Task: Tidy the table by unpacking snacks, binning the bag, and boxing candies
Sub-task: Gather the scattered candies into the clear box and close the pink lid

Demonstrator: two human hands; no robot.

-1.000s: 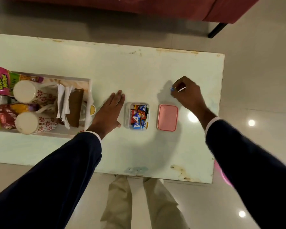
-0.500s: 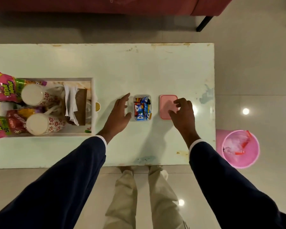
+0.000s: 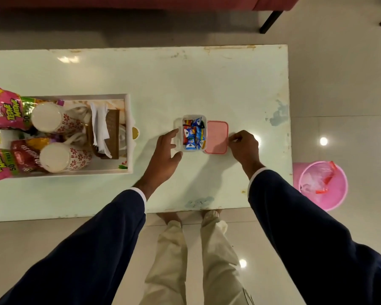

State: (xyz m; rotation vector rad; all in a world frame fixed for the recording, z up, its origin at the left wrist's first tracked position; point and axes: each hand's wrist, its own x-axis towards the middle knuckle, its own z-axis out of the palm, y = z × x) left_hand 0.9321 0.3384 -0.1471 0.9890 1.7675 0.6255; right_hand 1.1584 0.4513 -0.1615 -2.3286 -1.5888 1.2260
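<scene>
A small clear box (image 3: 179, 128) full of wrapped candies (image 3: 193, 134) stands on the pale table (image 3: 185, 80). Its pink lid (image 3: 216, 137) lies flat against the box's right side. My left hand (image 3: 165, 155) holds the box's left wall between thumb and fingers. My right hand (image 3: 243, 147) pinches the lid's right edge with curled fingers. Pink snack packets (image 3: 3, 108) lie in a white tray (image 3: 129, 111) at the left.
The tray also holds two floral cups (image 3: 53, 119), a brown napkin holder (image 3: 109, 133) and a red packet (image 3: 24, 155). A pink bin (image 3: 323, 186) with a crumpled bag inside stands on the floor past the table's right end. A red sofa runs along the far side.
My right hand came from the far right of the table with a candy, crossed to the lid, and now grips its right edge. My left hand closed onto the box's left side.
</scene>
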